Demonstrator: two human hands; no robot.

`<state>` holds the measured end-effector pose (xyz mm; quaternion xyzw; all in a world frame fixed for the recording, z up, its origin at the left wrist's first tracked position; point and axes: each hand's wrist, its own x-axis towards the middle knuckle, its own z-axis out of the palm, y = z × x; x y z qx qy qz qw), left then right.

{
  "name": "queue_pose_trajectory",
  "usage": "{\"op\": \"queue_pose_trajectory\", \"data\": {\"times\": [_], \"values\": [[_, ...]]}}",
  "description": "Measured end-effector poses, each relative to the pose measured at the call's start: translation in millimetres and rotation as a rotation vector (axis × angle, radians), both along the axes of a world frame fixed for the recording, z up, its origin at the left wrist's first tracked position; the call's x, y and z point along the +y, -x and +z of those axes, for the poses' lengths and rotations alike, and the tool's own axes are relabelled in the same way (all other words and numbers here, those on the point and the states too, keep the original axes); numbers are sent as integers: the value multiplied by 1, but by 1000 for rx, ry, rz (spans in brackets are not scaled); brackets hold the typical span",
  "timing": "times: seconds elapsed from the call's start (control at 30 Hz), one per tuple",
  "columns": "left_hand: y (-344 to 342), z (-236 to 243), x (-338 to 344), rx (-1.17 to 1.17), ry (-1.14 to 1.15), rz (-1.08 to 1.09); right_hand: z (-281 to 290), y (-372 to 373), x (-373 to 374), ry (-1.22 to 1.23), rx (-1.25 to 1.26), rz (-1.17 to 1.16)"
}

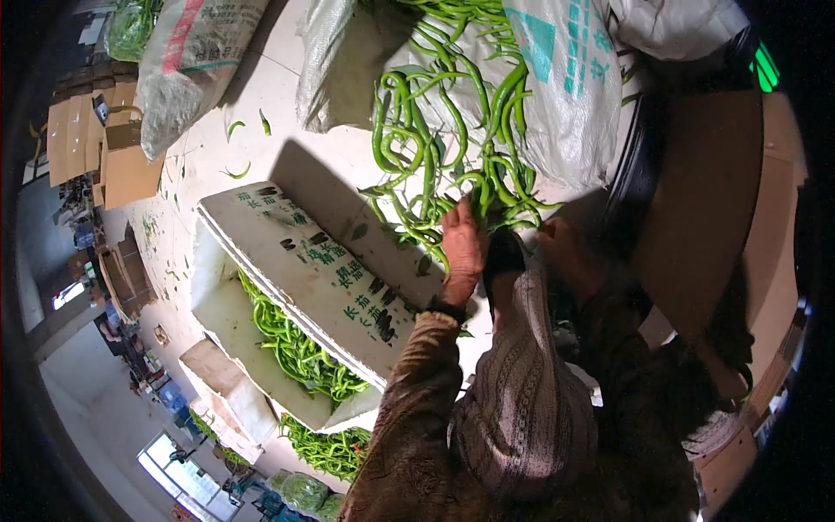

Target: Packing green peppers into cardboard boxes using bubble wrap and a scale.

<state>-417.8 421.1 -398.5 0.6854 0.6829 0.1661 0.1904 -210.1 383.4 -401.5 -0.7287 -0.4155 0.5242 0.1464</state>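
Observation:
Long green chili peppers [426, 165] spill in a loose heap from a white woven sack [565, 113] onto the pale floor. At the near edge of the heap my left hand [463, 248] has its fingers curled together on some of the peppers. To its right, in shadow, my right hand [570, 252] is close to the near right side of the heap. It is blurred, and its fingers cannot be made out clearly. My shoe [504, 252] stands between the two hands, touching or nearly touching the peppers.
Left of my left forearm is an open white foam box [287, 278] partly filled with green peppers. Another printed sack [196, 70] stands at the far left. A large cardboard box [704, 209] rises on the right. Cardboard cartons [96, 139] and scattered leaves are farther left.

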Motion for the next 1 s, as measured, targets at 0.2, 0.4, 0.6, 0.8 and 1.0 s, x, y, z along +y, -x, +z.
{"op": "queue_pose_trajectory", "data": {"times": [0.2, 0.4, 0.6, 0.8, 1.0], "values": [[-25, 16, 17, -102, 203, -58, -73, -23, -41, -202, 133, -122], [43, 53, 107, 143, -91, -36, -65, -12, -28, -40, 297, -118], [77, -19, 150, 40, 170, 249, -42, 25, -6, -229, 247, -170], [100, -57, 154, -296, 275, 372, -51, 19, -28, 28, 527, -259], [66, -21, 136, -463, 402, 419, -50, -16, -66, 163, 570, -373]]}}
